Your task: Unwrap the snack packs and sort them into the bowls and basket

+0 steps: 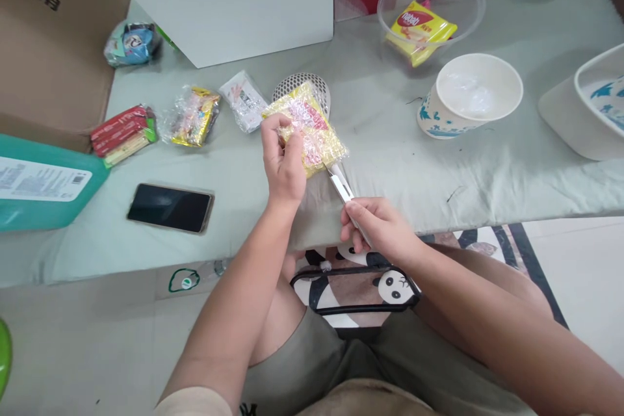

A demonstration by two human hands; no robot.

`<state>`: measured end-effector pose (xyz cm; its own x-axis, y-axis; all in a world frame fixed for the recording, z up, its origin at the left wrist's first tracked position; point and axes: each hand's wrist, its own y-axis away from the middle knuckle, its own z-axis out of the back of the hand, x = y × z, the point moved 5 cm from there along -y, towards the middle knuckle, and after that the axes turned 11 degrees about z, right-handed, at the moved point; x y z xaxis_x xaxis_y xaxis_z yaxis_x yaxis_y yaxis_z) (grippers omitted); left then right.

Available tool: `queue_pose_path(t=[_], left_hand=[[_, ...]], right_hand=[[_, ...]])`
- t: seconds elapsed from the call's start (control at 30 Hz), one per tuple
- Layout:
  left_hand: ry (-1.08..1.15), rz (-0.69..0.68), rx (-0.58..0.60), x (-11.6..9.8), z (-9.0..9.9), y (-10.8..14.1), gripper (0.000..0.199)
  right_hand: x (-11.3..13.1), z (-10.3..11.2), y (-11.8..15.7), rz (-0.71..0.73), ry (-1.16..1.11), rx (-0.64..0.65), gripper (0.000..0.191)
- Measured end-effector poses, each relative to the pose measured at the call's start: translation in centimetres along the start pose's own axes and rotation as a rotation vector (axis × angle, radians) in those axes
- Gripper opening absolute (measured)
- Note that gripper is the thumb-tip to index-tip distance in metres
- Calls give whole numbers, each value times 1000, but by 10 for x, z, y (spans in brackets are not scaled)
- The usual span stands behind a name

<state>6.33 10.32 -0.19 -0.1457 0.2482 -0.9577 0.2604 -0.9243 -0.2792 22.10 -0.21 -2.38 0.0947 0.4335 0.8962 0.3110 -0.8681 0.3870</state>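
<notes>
My left hand is closed on a yellow snack packet wrapped in crinkled clear plastic. Its thumb presses on the near side of the wrap. In my right hand is a white utility knife, pointing up and left. The blade tip meets the lower right edge of the wrapped packet; whether it has gone through the plastic I cannot tell. Just behind the packet lies a round grey perforated disc, partly covered by it. A small white packet rests left of the disc.
Left on the cloth are a phone, a red packet, a yellow packet and a blue packet. A clear bowl holds yellow packets. A paper cup contains clear plastic. A white box stands behind.
</notes>
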Motion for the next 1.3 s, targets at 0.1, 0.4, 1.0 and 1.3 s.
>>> queue_pose_path(t=[0.1,0.4,1.0,1.3], left_hand=[[60,69,-12,2,0,0,35],[472,729,34,23,-12,4,32],[108,177,532,17,-25,13,41],[-49,-7,705,2,-37,35,18]], right_hand=[[0,0,0,7,28,11,44],[4,6,4,275,307,83,39],[46,88,6,698,1190,-584,28],[47,69,4,728,817,-454,16]])
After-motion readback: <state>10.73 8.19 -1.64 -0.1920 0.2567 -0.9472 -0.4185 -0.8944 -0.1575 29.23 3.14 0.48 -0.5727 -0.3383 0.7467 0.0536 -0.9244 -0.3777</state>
